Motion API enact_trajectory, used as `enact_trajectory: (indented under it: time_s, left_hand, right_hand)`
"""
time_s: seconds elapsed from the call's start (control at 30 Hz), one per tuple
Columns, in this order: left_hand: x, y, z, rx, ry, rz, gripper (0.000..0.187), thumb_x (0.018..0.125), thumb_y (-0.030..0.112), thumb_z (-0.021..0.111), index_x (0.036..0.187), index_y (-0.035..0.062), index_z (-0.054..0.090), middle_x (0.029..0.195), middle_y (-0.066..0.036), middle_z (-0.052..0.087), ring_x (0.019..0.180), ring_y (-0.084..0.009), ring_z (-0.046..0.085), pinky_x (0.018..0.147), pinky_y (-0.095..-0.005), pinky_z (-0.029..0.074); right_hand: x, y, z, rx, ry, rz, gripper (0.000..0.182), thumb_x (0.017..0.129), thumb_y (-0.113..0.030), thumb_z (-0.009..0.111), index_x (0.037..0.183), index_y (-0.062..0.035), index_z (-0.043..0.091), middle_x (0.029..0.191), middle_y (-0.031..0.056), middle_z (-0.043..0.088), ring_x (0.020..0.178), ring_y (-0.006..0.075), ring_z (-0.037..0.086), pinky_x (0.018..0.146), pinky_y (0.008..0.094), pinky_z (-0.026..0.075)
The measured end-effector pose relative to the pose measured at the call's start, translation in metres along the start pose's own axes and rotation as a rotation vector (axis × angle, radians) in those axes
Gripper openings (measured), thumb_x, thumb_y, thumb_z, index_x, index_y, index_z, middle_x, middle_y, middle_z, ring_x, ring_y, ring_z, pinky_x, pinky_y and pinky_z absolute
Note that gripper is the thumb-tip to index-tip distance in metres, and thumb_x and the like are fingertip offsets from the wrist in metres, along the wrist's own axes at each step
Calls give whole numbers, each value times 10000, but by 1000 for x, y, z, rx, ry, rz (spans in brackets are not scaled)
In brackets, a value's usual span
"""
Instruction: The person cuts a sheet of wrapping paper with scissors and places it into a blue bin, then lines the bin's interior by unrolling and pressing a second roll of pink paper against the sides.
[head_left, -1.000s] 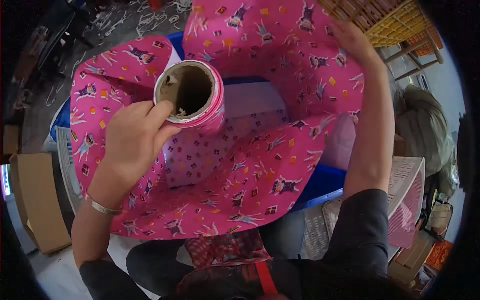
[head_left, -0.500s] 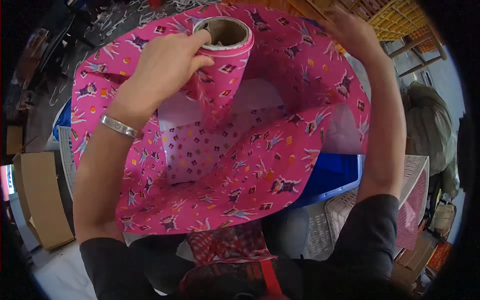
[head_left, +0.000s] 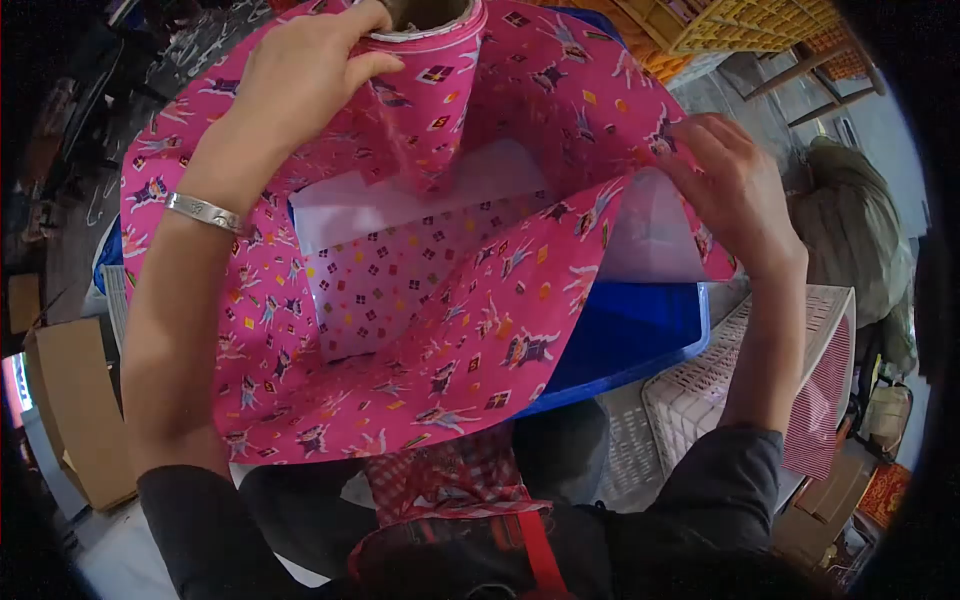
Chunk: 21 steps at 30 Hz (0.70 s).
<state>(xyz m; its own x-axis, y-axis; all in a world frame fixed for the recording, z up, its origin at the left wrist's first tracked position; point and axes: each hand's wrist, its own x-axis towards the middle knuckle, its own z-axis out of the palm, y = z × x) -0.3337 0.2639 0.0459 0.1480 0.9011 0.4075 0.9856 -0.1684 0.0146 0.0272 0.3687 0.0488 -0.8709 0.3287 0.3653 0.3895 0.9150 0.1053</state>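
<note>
A large pink patterned sheet [head_left: 450,370] curves in a wide loop in front of me, and part of it is wound into an upright roll [head_left: 430,90] with a hollow cardboard core. My left hand [head_left: 315,70] grips the rim of this roll at the top, thumb outside. Over at the right edge of the sheet is my right hand [head_left: 725,180], its fingers curled on the pink material. Inside the loop lies a pale sheet with small printed motifs [head_left: 390,280]. Beneath the right part shows a blue bin [head_left: 630,340].
White perforated baskets [head_left: 700,370] stand at the right, beside a grey-green cloth bundle [head_left: 855,230]. A cardboard box [head_left: 85,410] is at the left. Yellow crates [head_left: 750,30] and a wooden stool [head_left: 830,80] are at the upper right.
My right hand has come down from the upper right onto the sheet's right edge. The roll and my left hand sit higher and slightly further left in view. More of the blue bin shows.
</note>
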Motion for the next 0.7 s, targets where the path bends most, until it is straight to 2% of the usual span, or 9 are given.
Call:
enact_trajectory:
  time_s: [0.03,0.17,0.23,0.33,0.37,0.5,0.57,0.6,0.7]
  left_hand:
    - [4,2,2,-4,15,35,342,849,337,679,1073,94,592,892,-171,661,850,-380,632,710,-441,483]
    - [22,13,17,34,-13,16,357,844,338,684,1083,90,590,910,-172,663,865,-373,636,723,-435,488]
    - [28,16,23,42,-27,-11,365,842,339,687,1088,88,589,919,-173,665,872,-370,639,730,-433,491]
    - [36,15,30,50,-54,-47,376,839,340,690,1095,85,587,933,-173,667,883,-365,642,741,-428,495]
    - [38,15,31,52,-56,-54,380,838,341,692,1097,84,586,938,-174,667,887,-363,644,744,-427,497]
    - [28,12,38,52,-64,-80,395,834,342,697,1107,80,584,956,-174,670,902,-356,648,758,-421,502]
    - [20,12,37,57,-62,-91,402,832,343,699,1112,78,582,965,-175,671,909,-353,651,765,-419,505]
    - [16,12,37,57,-59,-98,406,831,343,701,1114,77,582,969,-175,671,913,-351,652,769,-417,506]
    - [6,8,33,53,-55,-137,418,828,344,705,1121,74,580,983,-176,673,924,-346,656,779,-413,510]
  right_hand:
    - [-3,-5,3,38,4,2,180,827,-216,670,849,-60,583,807,120,585,838,334,587,729,424,500]
    - [-4,-22,5,69,-10,-45,174,807,-194,677,879,-60,593,890,113,606,872,324,588,762,417,502]
    - [-9,-28,1,78,44,-81,192,793,-163,672,944,-62,608,963,112,617,916,317,590,797,410,503]
    - [-19,-26,-8,32,7,-58,254,784,-146,668,1016,-59,614,991,116,623,944,315,592,814,409,505]
    - [-23,-24,-10,43,16,-57,313,775,-145,669,1069,-59,603,988,119,624,955,323,595,817,414,503]
    - [-34,-28,-9,54,-61,22,355,773,-148,670,1105,-51,587,991,123,628,947,335,599,818,422,500]
    - [-37,-30,0,33,-67,-72,442,777,-146,665,1189,-36,548,977,145,629,938,347,602,825,428,495]
    - [-39,-30,5,40,-73,-70,442,777,-146,665,1189,-36,548,977,145,629,938,347,602,825,428,495]
    - [-38,-31,15,62,-79,-44,600,765,-133,679,1313,-23,461,908,163,626,897,357,607,847,436,485]
